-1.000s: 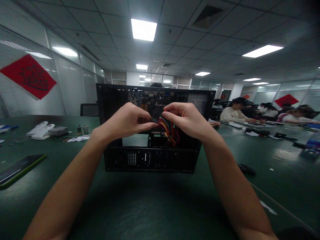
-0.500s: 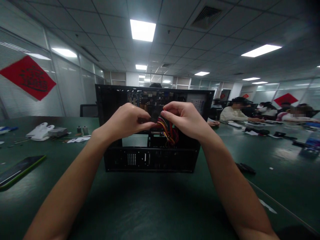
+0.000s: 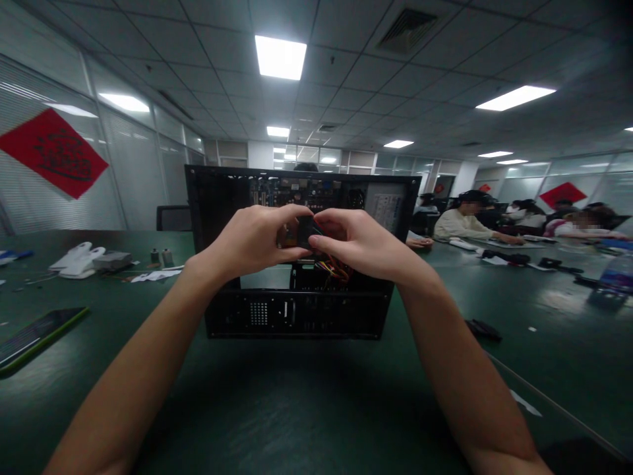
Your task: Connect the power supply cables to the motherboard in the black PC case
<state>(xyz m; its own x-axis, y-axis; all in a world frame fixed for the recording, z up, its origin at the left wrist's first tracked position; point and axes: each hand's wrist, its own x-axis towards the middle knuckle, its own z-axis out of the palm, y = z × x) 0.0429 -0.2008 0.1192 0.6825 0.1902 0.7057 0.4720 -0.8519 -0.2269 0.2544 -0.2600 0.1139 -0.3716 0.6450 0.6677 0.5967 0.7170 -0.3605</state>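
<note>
A black computer case (image 3: 297,316) stands on the table with its open side facing me. In front of its inside my left hand (image 3: 257,239) grips a dark, blocky cable connector (image 3: 306,231), forefinger at the top and thumb below. From the right my right hand (image 3: 363,244) pinches the same connector, thumb on its near face. Red, yellow and black wires (image 3: 336,267) hang from it, partly hidden behind the right hand. A motherboard (image 3: 291,191) shows above my fingers, and a labelled power supply (image 3: 388,204) sits at the case's upper right.
On the green table (image 3: 277,409), a green-edged keyboard (image 3: 42,336) lies at left. Behind it are white plastic pieces (image 3: 82,259) and a grey box (image 3: 113,261). A dark object (image 3: 484,330) lies at right. Other people (image 3: 465,218) sit at the far right.
My left forefinger has moved up onto the connector's top, so the fingers span it. My right hand has shifted slightly down and left, covering more of the wires.
</note>
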